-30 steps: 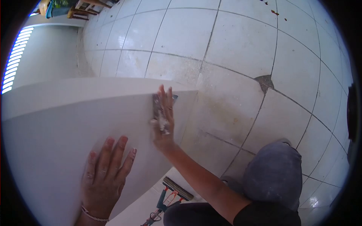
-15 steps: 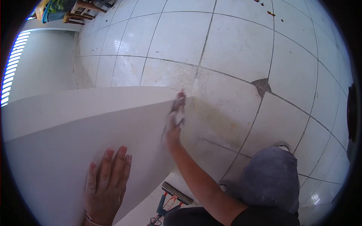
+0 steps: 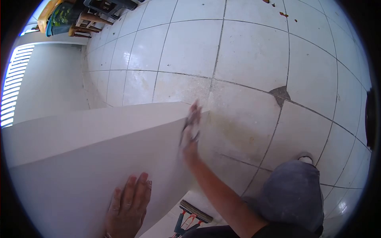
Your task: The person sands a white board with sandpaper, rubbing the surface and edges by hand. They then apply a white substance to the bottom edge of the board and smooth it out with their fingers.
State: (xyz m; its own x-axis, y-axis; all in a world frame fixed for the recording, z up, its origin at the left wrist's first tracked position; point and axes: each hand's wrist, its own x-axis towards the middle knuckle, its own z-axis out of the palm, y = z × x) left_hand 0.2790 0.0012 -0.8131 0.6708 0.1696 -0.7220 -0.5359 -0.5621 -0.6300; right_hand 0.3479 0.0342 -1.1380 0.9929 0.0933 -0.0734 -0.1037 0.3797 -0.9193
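Observation:
A smooth white wall [image 3: 75, 178] with a pale flat ledge [image 3: 99, 123] fills the left and lower middle. My left hand [image 3: 127, 204] lies flat on its face, fingers stretched out, dusted with white powder and holding nothing. At the wall's right-hand edge is my right hand [image 3: 192, 129], blurred by motion, with whitish dust on it. A thin piece with dark edges shows against its palm; its kind is too smeared to make out. The right forearm reaches up from the lower right.
A squeegee-like mop head [image 3: 196, 211] with orange parts lies below the wall. Dusty white tiles [image 3: 254, 47] cover the floor, with a dark broken tile corner [image 3: 280, 93]. My grey-clad knee [image 3: 291, 190] is at lower right. Wooden furniture [image 3: 85, 23] stands at upper left.
The view has shifted, so the wall, floor and both hands appear lower and slightly farther right. My left hand still rests on the wall, and the blurred right hand remains at its edge.

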